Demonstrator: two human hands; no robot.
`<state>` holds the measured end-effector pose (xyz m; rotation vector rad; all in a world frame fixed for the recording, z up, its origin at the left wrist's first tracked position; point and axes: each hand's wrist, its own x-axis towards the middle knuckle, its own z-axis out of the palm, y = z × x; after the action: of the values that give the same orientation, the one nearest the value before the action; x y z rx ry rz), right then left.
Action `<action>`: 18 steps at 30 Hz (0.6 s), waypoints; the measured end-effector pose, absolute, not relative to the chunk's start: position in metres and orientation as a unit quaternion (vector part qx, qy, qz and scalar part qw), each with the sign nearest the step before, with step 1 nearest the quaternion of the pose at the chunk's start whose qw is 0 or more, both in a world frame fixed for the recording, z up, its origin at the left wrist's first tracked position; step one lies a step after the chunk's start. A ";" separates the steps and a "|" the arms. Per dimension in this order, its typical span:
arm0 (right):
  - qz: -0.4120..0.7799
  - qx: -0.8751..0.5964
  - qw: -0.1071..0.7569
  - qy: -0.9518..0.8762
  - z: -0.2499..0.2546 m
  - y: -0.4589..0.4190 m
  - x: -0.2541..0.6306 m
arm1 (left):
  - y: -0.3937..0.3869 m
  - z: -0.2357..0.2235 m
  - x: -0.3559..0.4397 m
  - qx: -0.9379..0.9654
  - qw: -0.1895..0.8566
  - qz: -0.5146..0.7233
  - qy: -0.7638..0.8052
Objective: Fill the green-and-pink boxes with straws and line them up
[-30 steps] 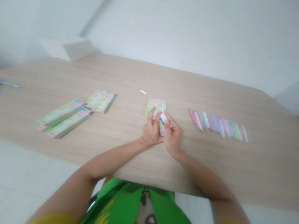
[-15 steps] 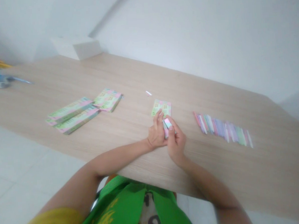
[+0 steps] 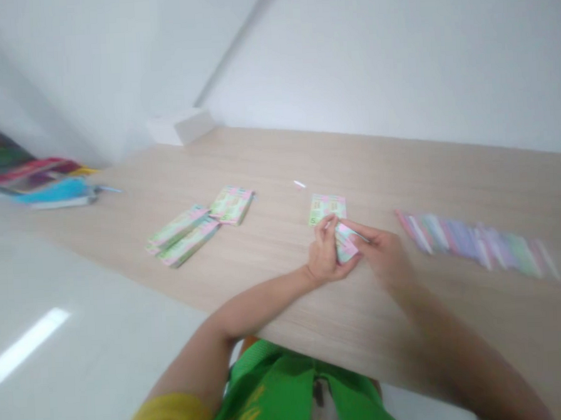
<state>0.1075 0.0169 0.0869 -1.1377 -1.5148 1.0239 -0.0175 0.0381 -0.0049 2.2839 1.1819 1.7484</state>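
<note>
Both my hands meet over the wooden table (image 3: 268,154) around a small folded pink-and-green paper piece (image 3: 345,243). My left hand (image 3: 326,258) curls its fingers round the piece from the left. My right hand (image 3: 381,250) pinches it from the right, smeared by motion. Just behind the hands lies a small flat green-and-pink paper packet (image 3: 326,206). To the right stretches a row of several pastel folded paper strips (image 3: 475,243).
Three green-and-pink paper packs (image 3: 194,226) lie to the left on the table. A tiny white scrap (image 3: 299,184) sits behind the hands. A white box (image 3: 181,125) stands at the far corner. Colourful things, blue and red, (image 3: 48,181) lie at the far left.
The view has swung to the left and blurred. My hands stay together on the folded paper piece, and my right hand has shifted a little to the right.
</note>
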 end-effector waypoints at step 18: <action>0.535 -0.447 0.605 -0.385 0.080 0.024 0.100 | 0.048 -0.019 -0.014 0.769 -0.065 0.532 0.348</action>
<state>0.1001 0.0240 0.0801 -1.0338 -0.8916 1.2385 -0.0136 0.0484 -0.0191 2.5217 1.1407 1.7449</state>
